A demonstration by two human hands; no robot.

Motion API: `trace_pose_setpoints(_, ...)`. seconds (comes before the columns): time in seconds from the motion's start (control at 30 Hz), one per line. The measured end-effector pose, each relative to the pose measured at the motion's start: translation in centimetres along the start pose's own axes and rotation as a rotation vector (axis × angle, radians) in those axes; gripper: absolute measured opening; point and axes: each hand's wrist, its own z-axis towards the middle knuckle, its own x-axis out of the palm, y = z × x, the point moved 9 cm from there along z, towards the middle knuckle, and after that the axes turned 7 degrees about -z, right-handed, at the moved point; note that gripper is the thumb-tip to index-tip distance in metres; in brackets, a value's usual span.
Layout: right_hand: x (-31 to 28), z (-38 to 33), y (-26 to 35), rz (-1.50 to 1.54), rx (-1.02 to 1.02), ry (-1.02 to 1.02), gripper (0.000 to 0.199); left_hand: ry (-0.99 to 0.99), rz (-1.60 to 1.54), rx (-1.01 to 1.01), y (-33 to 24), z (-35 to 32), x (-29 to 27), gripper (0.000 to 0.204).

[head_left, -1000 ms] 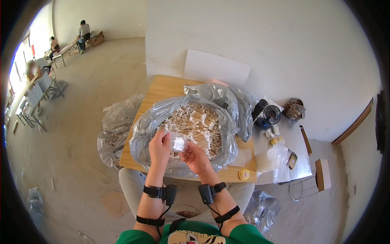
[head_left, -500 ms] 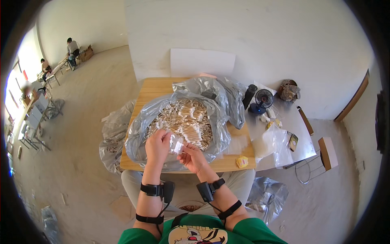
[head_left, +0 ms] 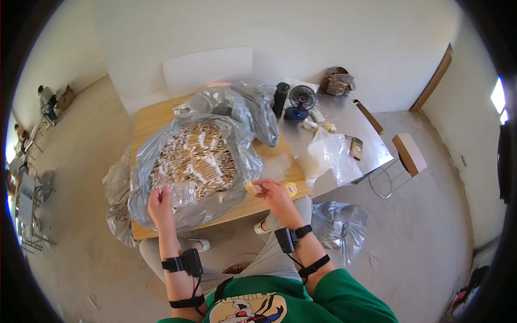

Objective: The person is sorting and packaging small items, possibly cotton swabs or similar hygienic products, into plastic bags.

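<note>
A heap of cotton swabs (head_left: 196,156) with pale wooden sticks fills a wide-open grey plastic bag (head_left: 145,161) on the wooden table. Over the bag's near left edge, my left hand (head_left: 160,207) is closed on a small clear plastic bag (head_left: 184,194), which hangs out toward the right. My right hand (head_left: 276,195) pinches a small yellow card (head_left: 252,188) at the table's front right. Just behind that hand lies a stack of yellow cards (head_left: 291,188), partly covered by it.
On the metal side table (head_left: 371,145) to the right are a small fan (head_left: 302,98), a black bottle (head_left: 280,99), clear plastic bags (head_left: 323,153) and a phone-like object (head_left: 356,148). An open carton (head_left: 409,154) stands beyond. Filled bags (head_left: 121,188) rest on the floor at left.
My hands have parted: the left keeps the clear bag and moved left, while the right let go of it and now holds a yellow card from the table. The view has swung right.
</note>
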Motion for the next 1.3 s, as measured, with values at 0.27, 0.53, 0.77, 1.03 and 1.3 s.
trace_pose_setpoints(0.27,-21.5,-0.2,1.4,-1.072,-0.059,-0.629,0.008,0.109,-0.246,-0.222,1.6,-3.1,5.7,0.033)
trace_pose_setpoints(0.53,-17.2,0.3,2.2,-1.624,-0.205,-0.672,0.007,0.358,-0.358,-0.289,0.4,-7.2,11.2,0.017)
trace_pose_setpoints(0.77,-10.9,-1.5,4.1,-1.462,-0.231,-0.519,0.027,0.628,-0.391,-0.391,-0.4,-13.2,17.8,0.016)
trace_pose_setpoints(1.03,-10.7,-2.2,-0.5,-0.572,-0.101,-0.307,0.017,0.904,0.156,-0.064,2.9,-16.1,24.5,0.022)
trace_pose_setpoints(1.3,-9.5,2.5,-0.4,-1.063,-0.286,-0.416,0.026,0.740,-0.061,-0.067,5.8,-10.1,23.4,0.028)
